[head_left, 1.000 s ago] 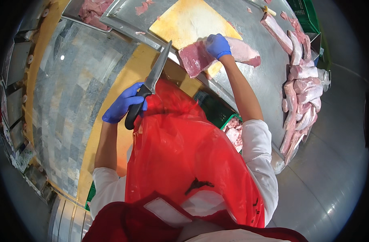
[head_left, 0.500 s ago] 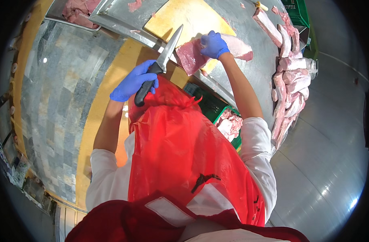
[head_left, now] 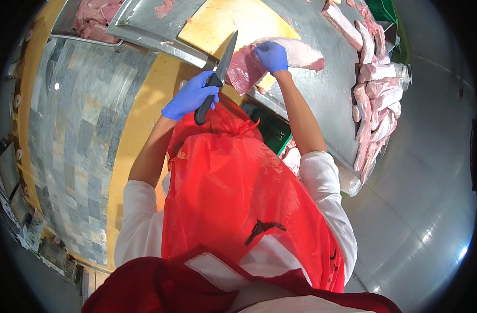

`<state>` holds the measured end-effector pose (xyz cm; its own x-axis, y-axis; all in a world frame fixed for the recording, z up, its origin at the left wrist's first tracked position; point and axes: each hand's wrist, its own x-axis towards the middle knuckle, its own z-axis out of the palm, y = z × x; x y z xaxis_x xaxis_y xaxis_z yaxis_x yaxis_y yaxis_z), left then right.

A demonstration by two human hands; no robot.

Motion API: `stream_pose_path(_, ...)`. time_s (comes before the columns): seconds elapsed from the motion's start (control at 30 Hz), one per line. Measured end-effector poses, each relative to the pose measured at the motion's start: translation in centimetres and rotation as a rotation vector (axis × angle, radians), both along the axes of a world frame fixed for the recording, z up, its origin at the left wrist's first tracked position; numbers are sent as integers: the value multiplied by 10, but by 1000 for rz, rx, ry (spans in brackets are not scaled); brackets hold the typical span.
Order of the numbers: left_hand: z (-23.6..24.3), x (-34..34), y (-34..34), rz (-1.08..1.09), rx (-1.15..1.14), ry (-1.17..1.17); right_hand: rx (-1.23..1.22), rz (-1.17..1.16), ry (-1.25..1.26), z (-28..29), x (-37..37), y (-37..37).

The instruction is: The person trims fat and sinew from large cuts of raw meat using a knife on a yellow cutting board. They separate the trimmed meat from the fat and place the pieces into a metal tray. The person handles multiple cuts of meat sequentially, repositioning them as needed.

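Observation:
My left hand (head_left: 190,96), in a blue glove, is closed around the black handle of a knife (head_left: 227,58). The blade points away from me, its tip over the near part of a yellow cutting board (head_left: 212,31). Beside the blade lies a slab of raw meat (head_left: 243,75), with dark pink flesh at its left end and pale fat toward the right. It overhangs the board on the near and right sides. My right hand (head_left: 272,56), also blue-gloved, is closed on the middle of the slab; its fingertips are hidden.
A metal table (head_left: 332,104) carries the board. Long meat strips (head_left: 374,104) are piled along its right side. Below the near edge stands a green crate (head_left: 274,131) with meat pieces. A metal tray (head_left: 87,37) of meat is at the far left, another green crate (head_left: 382,10) at the far right.
My left hand and the knife have moved slightly right, and the blade stands steeper in the picture. My right hand stays on the meat, its fist turned a little. The whole view has shifted slightly.

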<state>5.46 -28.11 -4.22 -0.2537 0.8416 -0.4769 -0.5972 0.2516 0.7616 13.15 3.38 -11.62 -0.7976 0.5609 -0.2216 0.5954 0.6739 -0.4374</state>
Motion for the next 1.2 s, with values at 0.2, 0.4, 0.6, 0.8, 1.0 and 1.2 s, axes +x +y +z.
stream_pose_path(0.2,-28,7,26,-50,-11,3,22,-94,11,-12,-2,21)
stream_pose_path(0.4,-7,10,30,130,-133,0,223,-333,85,2,51,83)
stream_pose_path(0.6,-3,18,49,59,-124,95,-161,-1056,191,-111,150,216)
stream_pose_path(0.8,9,34,52,163,-134,83,-545,-1385,-4,-4,23,156)
stream_pose_path(1.0,19,40,54,324,-192,108,-411,-1285,-15,-35,7,156)
stream_pose_path(1.2,15,39,37,505,-163,123,-101,-847,206,-58,26,213)
